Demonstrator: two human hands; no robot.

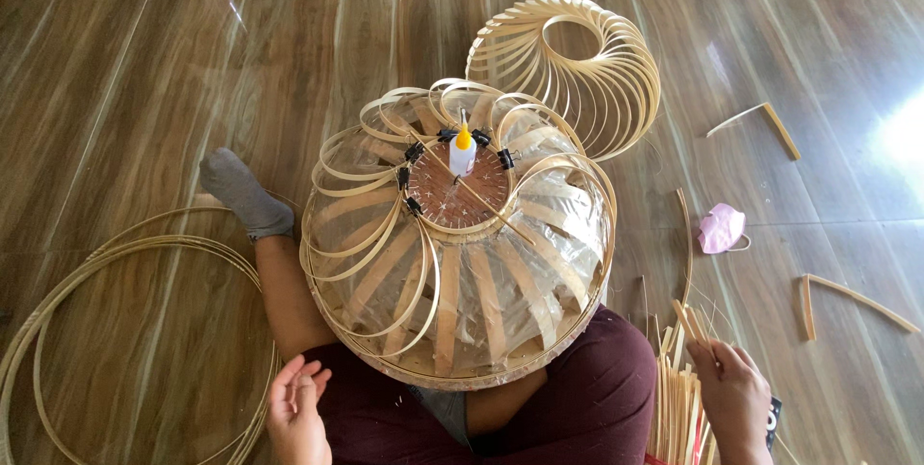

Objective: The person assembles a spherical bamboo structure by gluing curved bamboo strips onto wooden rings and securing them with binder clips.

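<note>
**Hands off the frame as a bamboo dome balances on a lap**

Both hands are away from the work: the left hand rests loosely curled and empty beside the thigh, while the right hand closes on 2 or 3 bamboo strips drawn from a bundle of slats on the floor.

Between them, a half-built bamboo lampshade frame sits on the seated person's lap, leaning against the legs, its curved slats fanning out from a round wooden disc. About 5 small black binder clips pin the slat ends around that disc, and a small glue bottle with a yellow cap stands upright on it. A thin stick lies across the disc.

With neither hand steadying it, the frame could tip or roll off the lap if a leg shifts; that would likely topple the bottle. The clipped slats look sprung, so a knocked clip could let them snap loose.

A finished spiral shade stands just behind, bamboo hoops lie to the left, and a pink face mask lies to the right.
</note>
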